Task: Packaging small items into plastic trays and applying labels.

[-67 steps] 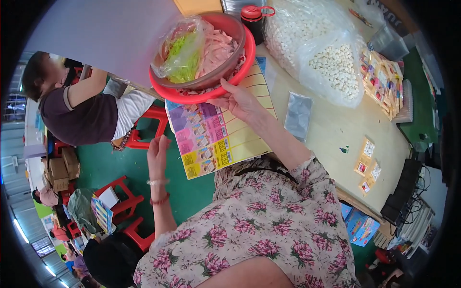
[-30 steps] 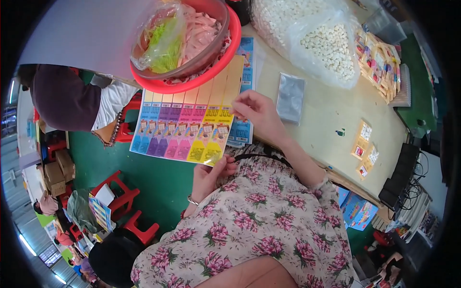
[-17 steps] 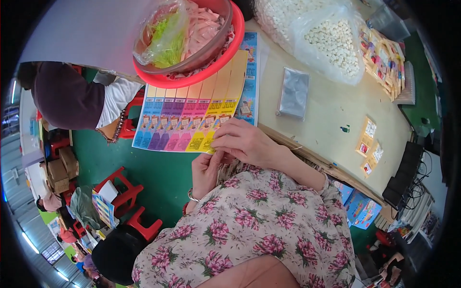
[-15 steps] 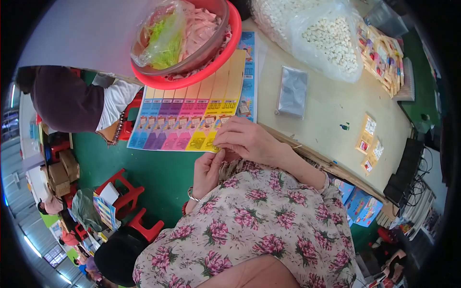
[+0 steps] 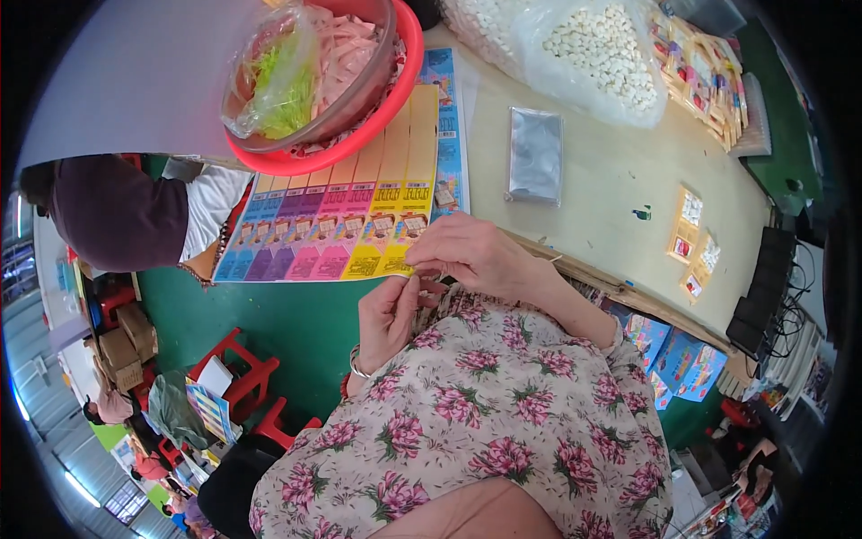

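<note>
A long printed sheet [image 5: 355,225] with blue, purple, pink and yellow columns hangs over the near edge of the table [image 5: 593,216], its far end under a red basin [image 5: 359,135]. My right hand [image 5: 471,256] pinches the sheet's yellow near corner. My left hand [image 5: 391,314] meets it just below, fingers on the same corner. The basin holds a clear bowl with pink strips and a bag of green shreds [image 5: 283,85].
A silver foil pouch [image 5: 536,166] lies flat on the table. A big clear bag of white pellets [image 5: 584,54] sits behind it. Small yellow packets [image 5: 696,238] lie to the right. Another person [image 5: 126,216] bends over at the left. Red stools [image 5: 238,382] stand on the green floor.
The sheet has slid off the table edge toward me. My left hand came up from below and both hands now meet at its yellow corner.
</note>
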